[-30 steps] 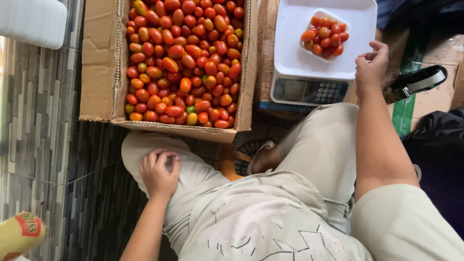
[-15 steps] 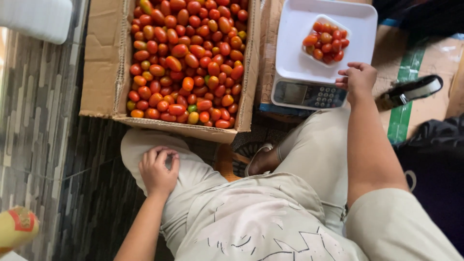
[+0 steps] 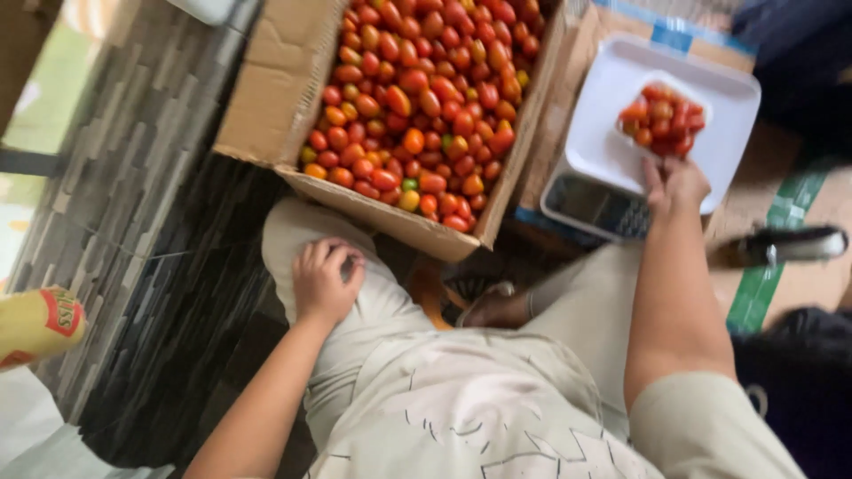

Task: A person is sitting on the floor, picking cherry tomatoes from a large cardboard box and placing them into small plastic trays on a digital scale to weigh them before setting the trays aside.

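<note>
- Head view shows my right hand (image 3: pixel 674 182) reaching onto the white tray (image 3: pixel 603 133) of the scale (image 3: pixel 590 206), fingers curled at the near side of the small tub (image 3: pixel 664 117) of tomatoes; I cannot tell whether they grip its rim or only touch it.
- My left hand (image 3: pixel 324 282) lies loosely open and flat on my knee, holding nothing.
- The tub sits on the tray's far right part, heaped; the big box (image 3: pixel 266 98) of tomatoes lies well apart, to the left of the scale.
- Risk: any weight from my palm on the tray would, I judge, falsify the reading.
- Risk: the tub is piled above its rim, so a nudge or tilt from my fingers could roll tomatoes onto the tray or off its edge.
- Risk: the scale rests on cardboard beside the box wall, perhaps not level; a push could shift it.
- Risk: my wrist covers part of the keypad, so I may press a key unawares.
- Risk: the frame is blurred, so my aim at the tub may be loose.
</note>
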